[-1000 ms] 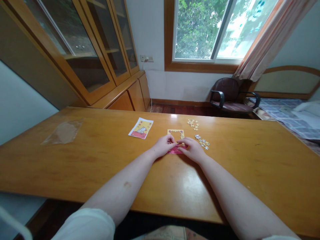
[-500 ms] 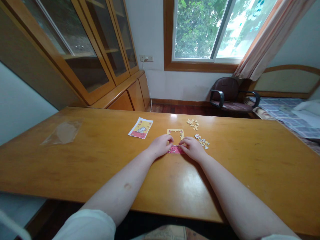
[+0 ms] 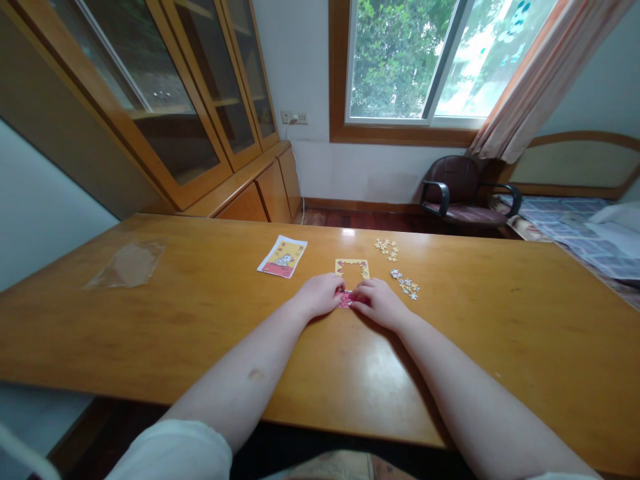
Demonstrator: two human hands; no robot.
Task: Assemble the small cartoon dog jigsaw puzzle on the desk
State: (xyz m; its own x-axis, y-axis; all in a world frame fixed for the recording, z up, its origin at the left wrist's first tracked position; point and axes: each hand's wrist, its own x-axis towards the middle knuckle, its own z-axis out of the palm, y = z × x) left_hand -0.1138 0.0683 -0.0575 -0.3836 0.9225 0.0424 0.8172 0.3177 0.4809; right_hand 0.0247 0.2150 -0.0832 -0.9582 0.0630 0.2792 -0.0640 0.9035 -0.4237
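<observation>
A partly assembled jigsaw puzzle [image 3: 365, 266] lies flat on the table, its yellow border framing a gap and its pink lower part towards me. My left hand [image 3: 323, 295] has its fingers curled onto the left side of the pink part. From the other side, my right hand [image 3: 379, 301] bends its fingers over the pink part's right side, thumb nearer to me. Both hands cover much of that lower part, and individual pieces under the fingertips cannot be made out. Right of the puzzle lie loose jigsaw pieces [image 3: 409, 287], with a group of yellow pieces [image 3: 387, 249] farther back.
A picture card [image 3: 283, 257] with a cartoon animal lies left of the puzzle. Farther left is a clear plastic bag [image 3: 129, 264]. The wooden table [image 3: 200, 320] ends before a glass-door cabinet [image 3: 195, 87] and an office chair [image 3: 453, 183].
My right hand has moved slightly left and towards me, over the pink part. My left fingers have curled down more. The loose pieces and card stay in place.
</observation>
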